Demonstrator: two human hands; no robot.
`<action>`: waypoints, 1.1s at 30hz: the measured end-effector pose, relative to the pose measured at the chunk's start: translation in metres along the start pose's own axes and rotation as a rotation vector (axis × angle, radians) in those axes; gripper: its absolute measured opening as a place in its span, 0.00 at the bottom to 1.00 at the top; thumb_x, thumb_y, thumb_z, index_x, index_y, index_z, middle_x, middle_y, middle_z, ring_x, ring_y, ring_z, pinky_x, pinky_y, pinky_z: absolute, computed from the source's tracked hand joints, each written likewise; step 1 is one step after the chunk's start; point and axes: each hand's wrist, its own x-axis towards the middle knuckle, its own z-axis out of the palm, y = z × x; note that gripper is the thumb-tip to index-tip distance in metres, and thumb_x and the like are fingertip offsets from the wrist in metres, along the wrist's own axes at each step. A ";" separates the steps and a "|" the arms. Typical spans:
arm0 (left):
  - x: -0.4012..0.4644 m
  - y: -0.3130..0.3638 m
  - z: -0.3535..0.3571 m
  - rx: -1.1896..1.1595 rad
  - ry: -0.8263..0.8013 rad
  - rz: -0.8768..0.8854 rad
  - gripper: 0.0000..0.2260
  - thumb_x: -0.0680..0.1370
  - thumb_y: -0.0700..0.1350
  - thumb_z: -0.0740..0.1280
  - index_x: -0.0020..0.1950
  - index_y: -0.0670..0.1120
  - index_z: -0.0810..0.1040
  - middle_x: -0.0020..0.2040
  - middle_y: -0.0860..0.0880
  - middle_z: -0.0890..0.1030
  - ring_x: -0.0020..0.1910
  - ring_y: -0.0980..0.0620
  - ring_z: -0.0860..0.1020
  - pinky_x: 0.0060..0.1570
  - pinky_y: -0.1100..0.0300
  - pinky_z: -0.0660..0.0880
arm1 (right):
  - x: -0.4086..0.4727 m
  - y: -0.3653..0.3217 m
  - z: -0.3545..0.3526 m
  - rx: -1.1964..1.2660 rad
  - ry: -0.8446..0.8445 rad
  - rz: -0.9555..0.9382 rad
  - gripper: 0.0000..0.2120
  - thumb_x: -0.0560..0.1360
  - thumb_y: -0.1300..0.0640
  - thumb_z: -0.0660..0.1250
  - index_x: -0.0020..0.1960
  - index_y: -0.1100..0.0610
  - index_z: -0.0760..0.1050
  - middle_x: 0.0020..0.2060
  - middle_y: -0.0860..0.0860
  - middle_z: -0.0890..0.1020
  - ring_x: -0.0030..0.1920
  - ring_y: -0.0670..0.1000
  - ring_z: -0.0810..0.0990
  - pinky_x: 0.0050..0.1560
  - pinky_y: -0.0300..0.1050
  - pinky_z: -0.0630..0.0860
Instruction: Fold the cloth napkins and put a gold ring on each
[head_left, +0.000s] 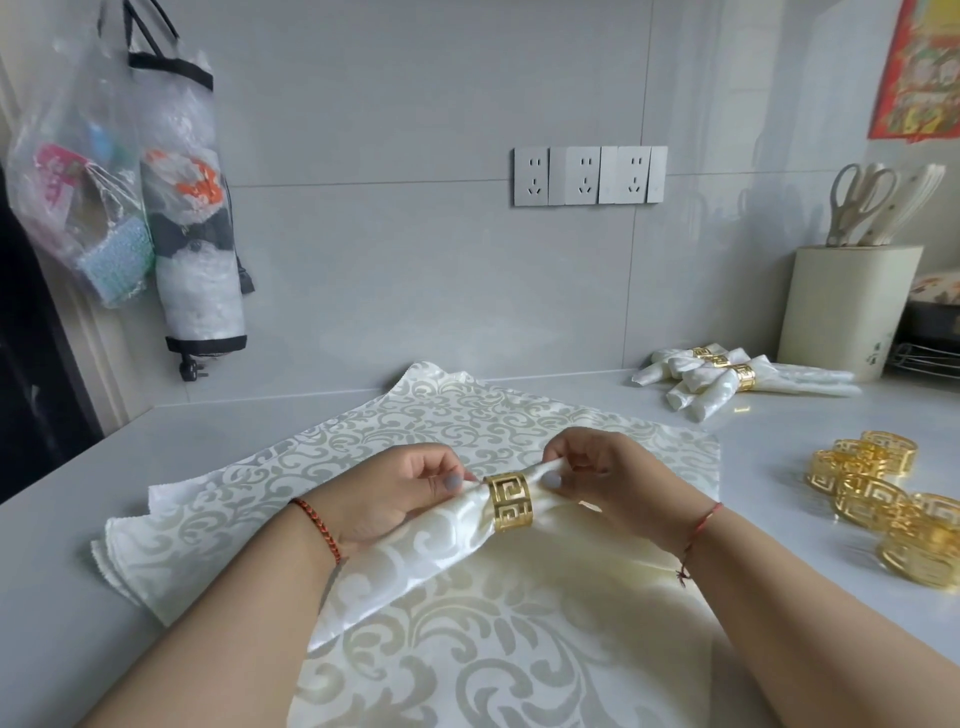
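A folded cream damask napkin (415, 551) is held above a stack of flat napkins (395, 421) on the white counter. A gold ring (508, 500) with a key pattern sits around the napkin's gathered middle. My left hand (395, 493) grips the napkin just left of the ring. My right hand (602, 478) pinches the napkin just right of the ring, thumb beside the band. The napkin's right end is hidden under my right hand. Several loose gold rings (878, 493) lie on the counter at the right. Finished ringed napkins (727, 376) are piled at the back right.
A cream knife block (852, 306) with scissors stands at the back right, next to a wire rack (930, 358). Plastic bags (119, 197) hang on the left wall. Wall sockets (587, 175) sit on the tiled wall behind. The counter's left edge (78, 457) drops beside a dark surface.
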 end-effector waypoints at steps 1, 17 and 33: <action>0.000 -0.001 -0.002 -0.069 -0.016 0.005 0.12 0.67 0.59 0.76 0.37 0.52 0.80 0.55 0.49 0.83 0.48 0.53 0.80 0.48 0.60 0.76 | -0.001 -0.001 -0.001 0.074 -0.008 -0.005 0.08 0.74 0.66 0.69 0.41 0.54 0.75 0.33 0.48 0.77 0.34 0.44 0.73 0.38 0.37 0.69; 0.001 0.010 0.016 0.112 0.082 -0.005 0.19 0.62 0.61 0.75 0.39 0.47 0.80 0.34 0.49 0.75 0.33 0.55 0.71 0.33 0.66 0.68 | -0.003 0.001 -0.003 0.011 0.100 -0.011 0.07 0.76 0.64 0.66 0.44 0.53 0.76 0.36 0.46 0.81 0.39 0.46 0.77 0.46 0.47 0.73; 0.003 0.017 0.027 -0.096 0.216 0.000 0.13 0.63 0.43 0.79 0.41 0.44 0.79 0.38 0.44 0.80 0.34 0.52 0.77 0.34 0.63 0.74 | -0.011 -0.012 -0.005 0.009 0.116 0.056 0.22 0.70 0.67 0.68 0.53 0.44 0.68 0.34 0.53 0.78 0.33 0.50 0.71 0.35 0.46 0.72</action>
